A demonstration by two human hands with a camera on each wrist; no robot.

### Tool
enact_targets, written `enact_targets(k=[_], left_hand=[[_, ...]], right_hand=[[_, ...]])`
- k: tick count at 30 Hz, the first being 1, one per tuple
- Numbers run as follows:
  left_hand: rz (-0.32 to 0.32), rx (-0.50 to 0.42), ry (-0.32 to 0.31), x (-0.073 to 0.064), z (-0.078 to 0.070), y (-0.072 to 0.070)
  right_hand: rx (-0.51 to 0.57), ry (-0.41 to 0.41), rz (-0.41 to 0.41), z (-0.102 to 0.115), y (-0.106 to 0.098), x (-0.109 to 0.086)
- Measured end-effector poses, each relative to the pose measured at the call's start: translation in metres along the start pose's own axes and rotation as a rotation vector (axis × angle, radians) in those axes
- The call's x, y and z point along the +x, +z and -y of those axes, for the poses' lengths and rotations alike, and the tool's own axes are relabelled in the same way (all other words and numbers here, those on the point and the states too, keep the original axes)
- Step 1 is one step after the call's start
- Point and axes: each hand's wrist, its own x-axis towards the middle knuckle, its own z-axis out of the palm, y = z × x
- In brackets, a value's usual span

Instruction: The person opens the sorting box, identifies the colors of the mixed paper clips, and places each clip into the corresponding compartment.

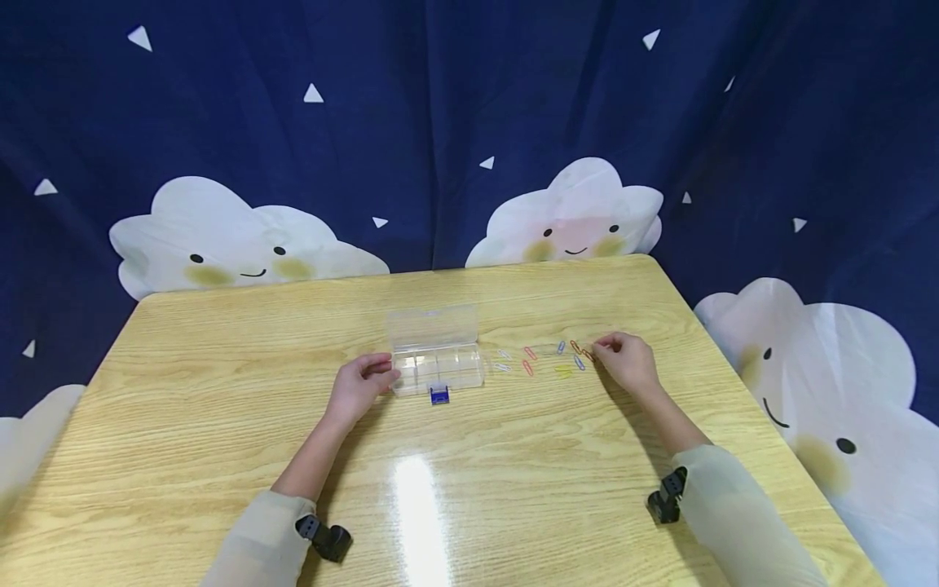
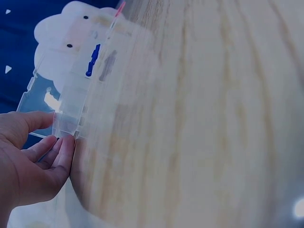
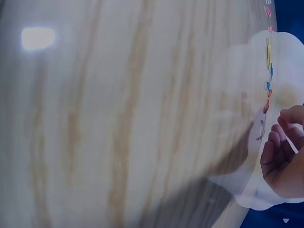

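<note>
My left hand (image 1: pixel 361 390) grips the left end of a clear plastic compartment box (image 1: pixel 458 371), its thumb and fingers at the end wall. The lid (image 1: pixel 433 326) stands raised at the back, and a blue latch (image 1: pixel 439 395) sits at the front. My right hand (image 1: pixel 627 363) is at the right end of the paper clips, its fingers bent beside red paper clips (image 1: pixel 588 355). Whether those fingertips pinch anything is too small to tell. In the right wrist view, small dark pieces (image 3: pixel 260 130) lie just beside the right hand (image 3: pixel 287 152).
Between box and right hand lie white paper clips (image 1: pixel 502 367), pink paper clips (image 1: pixel 527 368), yellow paper clips (image 1: pixel 562 372) and blue paper clips (image 1: pixel 579 363). The wooden table (image 1: pixel 528 489) ends at a dark blue curtain (image 1: pixel 425 122) with clouds. A camera is strapped on each wrist.
</note>
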Motion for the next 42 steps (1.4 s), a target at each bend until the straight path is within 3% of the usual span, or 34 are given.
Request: enact_targets(k=[9, 18, 29, 42], left_hand=[[-0.003, -0.009, -0.006, 0.001, 0.0008, 0.0005], [0.002, -0.013, -0.012, -0.0001, -0.0003, -0.0004], [0.001, -0.026, -0.006, -0.0018, -0.0013, 0.0001], [-0.004, -0.02, -0.007, -0.0008, -0.0006, 0.0005]], right_hand=[[-0.072, -0.053, 0.05, -0.0025, 0.0007, -0.0017], [-0.138, -0.082, 0.049, -0.0007, 0.0023, -0.0035], [-0.208, -0.083, 0.079, 0.0013, 0.0041, -0.0035], [-0.179, -0.033, 0.082, 0.0019, 0.005, -0.0006]])
